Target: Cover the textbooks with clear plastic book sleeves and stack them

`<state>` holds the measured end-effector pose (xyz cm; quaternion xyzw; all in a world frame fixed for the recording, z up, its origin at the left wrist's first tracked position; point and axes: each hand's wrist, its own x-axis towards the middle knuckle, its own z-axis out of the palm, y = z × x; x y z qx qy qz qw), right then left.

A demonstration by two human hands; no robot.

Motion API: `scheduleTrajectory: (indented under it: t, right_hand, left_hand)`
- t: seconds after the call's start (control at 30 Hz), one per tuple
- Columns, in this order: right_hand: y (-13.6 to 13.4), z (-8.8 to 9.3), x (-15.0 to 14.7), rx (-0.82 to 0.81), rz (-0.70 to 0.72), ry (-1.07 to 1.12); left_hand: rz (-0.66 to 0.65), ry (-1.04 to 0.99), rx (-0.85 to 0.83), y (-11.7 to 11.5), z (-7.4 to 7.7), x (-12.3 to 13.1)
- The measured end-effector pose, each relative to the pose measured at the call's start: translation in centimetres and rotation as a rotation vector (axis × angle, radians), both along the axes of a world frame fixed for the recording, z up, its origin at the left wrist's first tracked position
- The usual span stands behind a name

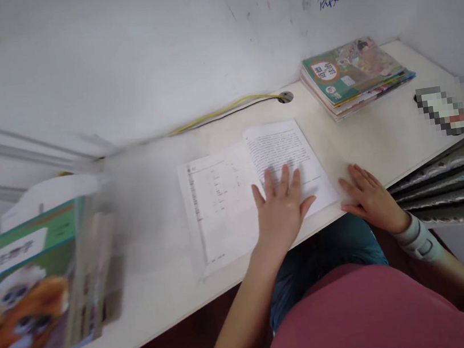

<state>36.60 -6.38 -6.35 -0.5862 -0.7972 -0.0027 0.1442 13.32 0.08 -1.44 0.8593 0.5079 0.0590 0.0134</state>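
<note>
An open book (226, 226) with printed pages lies on the white desk in front of me. My left hand (280, 204) rests flat on its right-hand page, fingers spread, covering the lower part of the text. Just right of the book, at the desk's front edge, my right hand (367, 198) lies with its fingers stretched out on the surface. It holds nothing, and a pale band (417, 237) circles that wrist.
A stack of books (351, 73) sits at the back right, near a pixelated phone-like object (443, 110). Another stack (37, 293) with a cartoon cover stands at the left. A yellow cable (223, 109) runs along the wall into a desk hole (286, 97). Grey patterned fabric (452, 177) hangs right.
</note>
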Motion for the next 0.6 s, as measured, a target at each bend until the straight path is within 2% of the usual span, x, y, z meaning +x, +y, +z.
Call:
scheduleTrajectory:
  t: [0.07,0.17,0.37,0.6]
  right_hand:
    - [0.2,-0.2,-0.3,0.003,-0.022,0.01]
    - [0.5,-0.3,-0.8,0.009,-0.069,0.028]
    - [1.2,-0.6,-1.3,0.025,-0.107,0.065]
    - [1.3,-0.7,-1.1,0.037,-0.077,0.057]
  left_hand:
    - [0.051,-0.009,-0.056,0.3,0.0,-0.8]
    - [0.022,-0.054,-0.112,0.8,-0.8,-1.5]
    - [-0.041,-0.174,-0.056,1.3,-2.8,-1.2]
    - [-0.042,-0.149,-0.063,0.5,-3.2,-0.5]
